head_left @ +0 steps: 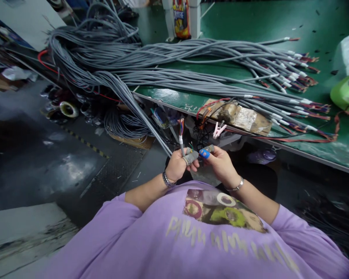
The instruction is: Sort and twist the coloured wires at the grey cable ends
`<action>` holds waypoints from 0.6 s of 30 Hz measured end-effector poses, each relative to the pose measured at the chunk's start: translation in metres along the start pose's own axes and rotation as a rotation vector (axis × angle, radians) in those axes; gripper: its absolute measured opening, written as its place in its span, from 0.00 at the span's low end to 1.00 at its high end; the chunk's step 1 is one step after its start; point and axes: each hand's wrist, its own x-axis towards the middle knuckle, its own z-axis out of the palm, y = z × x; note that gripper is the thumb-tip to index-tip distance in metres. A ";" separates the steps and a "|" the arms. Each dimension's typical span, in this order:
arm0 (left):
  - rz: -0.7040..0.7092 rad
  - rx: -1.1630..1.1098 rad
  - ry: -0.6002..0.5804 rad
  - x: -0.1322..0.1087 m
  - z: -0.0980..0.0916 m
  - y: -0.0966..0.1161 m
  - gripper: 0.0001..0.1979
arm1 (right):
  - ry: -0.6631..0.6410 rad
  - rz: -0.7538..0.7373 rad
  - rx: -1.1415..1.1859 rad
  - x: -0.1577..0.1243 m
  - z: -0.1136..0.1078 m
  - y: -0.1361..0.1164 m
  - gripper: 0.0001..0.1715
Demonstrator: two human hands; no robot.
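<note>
My left hand (178, 164) is closed around a grey cable (181, 144) held upright, its stripped end fanning into coloured wires near the bench edge. Its fingers wear grey tape wraps. My right hand (219, 162) sits just to the right, fingers pinched together with a blue cap on one fingertip and grey wrap on another, touching the thin wires near the left thumb. Both wrists wear bracelets, over a purple shirt.
A green bench (250, 23) carries a large bundle of grey cables (168, 66) with stripped coloured ends at the right (302, 77). A taped cardboard block (241, 116) and pink clip (218, 130) sit on its edge. Tape rolls (68, 109) lie below left; green bag (347, 95) far right.
</note>
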 end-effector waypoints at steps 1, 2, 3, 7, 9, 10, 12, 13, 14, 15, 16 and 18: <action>0.001 -0.003 0.008 0.001 0.001 0.000 0.20 | -0.002 -0.004 0.015 0.000 -0.001 0.001 0.23; 0.004 -0.004 0.013 0.001 0.003 0.001 0.20 | -0.004 -0.010 0.025 0.000 -0.002 0.001 0.22; 0.006 -0.004 0.017 0.002 0.004 0.002 0.20 | -0.007 -0.014 0.029 0.000 -0.004 0.000 0.22; -0.001 0.022 0.011 0.003 0.008 0.010 0.21 | -0.023 -0.027 -0.002 0.002 -0.010 -0.010 0.21; -0.020 0.080 -0.051 0.004 0.010 0.014 0.21 | -0.042 -0.016 -0.021 0.003 -0.014 -0.015 0.22; -0.032 0.115 -0.094 0.004 0.011 0.016 0.21 | -0.056 -0.003 -0.032 0.004 -0.015 -0.018 0.22; -0.047 0.170 -0.154 0.004 0.012 0.018 0.21 | -0.075 0.030 -0.043 0.005 -0.018 -0.021 0.24; -0.044 0.178 -0.153 0.005 0.013 0.019 0.21 | -0.074 0.046 -0.040 0.006 -0.018 -0.021 0.24; -0.034 0.171 -0.130 0.005 0.014 0.019 0.21 | -0.065 0.056 -0.027 0.006 -0.019 -0.021 0.25; -0.019 0.149 -0.093 0.006 0.016 0.019 0.21 | -0.052 0.061 -0.005 0.006 -0.019 -0.021 0.25; -0.004 0.119 -0.049 0.007 0.017 0.018 0.21 | -0.042 0.067 0.021 0.006 -0.019 -0.020 0.25; 0.015 0.058 0.023 0.009 0.018 0.018 0.21 | -0.033 0.089 0.077 0.006 -0.020 -0.018 0.26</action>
